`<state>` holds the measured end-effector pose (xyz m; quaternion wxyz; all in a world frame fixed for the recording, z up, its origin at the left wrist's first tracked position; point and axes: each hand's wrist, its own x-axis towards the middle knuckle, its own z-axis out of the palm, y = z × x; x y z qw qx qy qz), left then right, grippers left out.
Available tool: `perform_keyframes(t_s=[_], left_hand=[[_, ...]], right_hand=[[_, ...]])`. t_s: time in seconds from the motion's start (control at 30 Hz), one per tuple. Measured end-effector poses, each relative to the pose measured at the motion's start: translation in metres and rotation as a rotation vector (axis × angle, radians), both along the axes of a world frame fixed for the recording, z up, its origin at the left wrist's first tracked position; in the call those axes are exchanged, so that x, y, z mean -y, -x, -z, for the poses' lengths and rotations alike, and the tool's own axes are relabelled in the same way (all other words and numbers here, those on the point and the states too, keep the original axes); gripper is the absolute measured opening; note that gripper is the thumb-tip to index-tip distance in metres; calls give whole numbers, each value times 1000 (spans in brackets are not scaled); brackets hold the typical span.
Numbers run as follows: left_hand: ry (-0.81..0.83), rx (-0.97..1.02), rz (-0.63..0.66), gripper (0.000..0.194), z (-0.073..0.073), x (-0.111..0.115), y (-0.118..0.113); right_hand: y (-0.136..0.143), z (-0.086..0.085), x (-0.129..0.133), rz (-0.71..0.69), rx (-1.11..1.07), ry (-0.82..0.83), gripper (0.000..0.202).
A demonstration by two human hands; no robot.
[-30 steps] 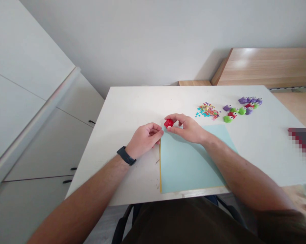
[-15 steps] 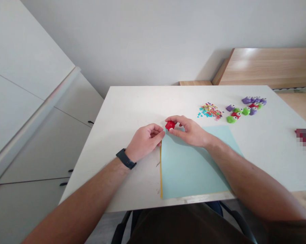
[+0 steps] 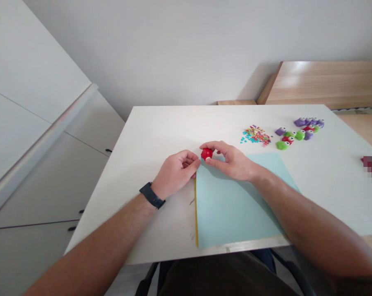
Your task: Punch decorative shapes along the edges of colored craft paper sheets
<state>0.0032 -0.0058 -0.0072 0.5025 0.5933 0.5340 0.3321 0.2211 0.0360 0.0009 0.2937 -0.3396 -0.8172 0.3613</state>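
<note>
My right hand holds a small, glossy red toy figure between thumb and fingers, above the far left corner of a light blue sheet of paper. A bit of white shows on the figure beside my thumb. My left hand is just to the left, thumb and index finger pressed together at that same corner. Whatever those fingertips pinch, if anything, is hidden. Under the blue sheet, a yellow edge sticks out along the left side. A dark watch is on my left wrist.
Colourful confetti pieces lie in a pile beyond the paper. Farther right stand several small purple, green and red figures with white eyes, on the white table. White cabinets flank the left side.
The view has shifted slightly. Both hands stay almost in place, and the red toy figure seems turned a little in my right fingers.
</note>
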Motion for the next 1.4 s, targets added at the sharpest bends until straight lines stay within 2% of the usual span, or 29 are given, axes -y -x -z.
perform_keyframes(t_s=[0.23,0.47,0.6,1.4], left_hand=[[-19,-9,8,27,0,0,0],[-7,3,-23,32,-1,2,-1],[-3,3,-37,35,-3,2,-1],[7,-19,-62,26,-1,1,-2]], right_hand=[[2,5,2,32,-51,24,39],[2,3,2,56,-61,61,40],[2,2,1,23,-81,117,39],[4,5,-2,123,-198,245,40]])
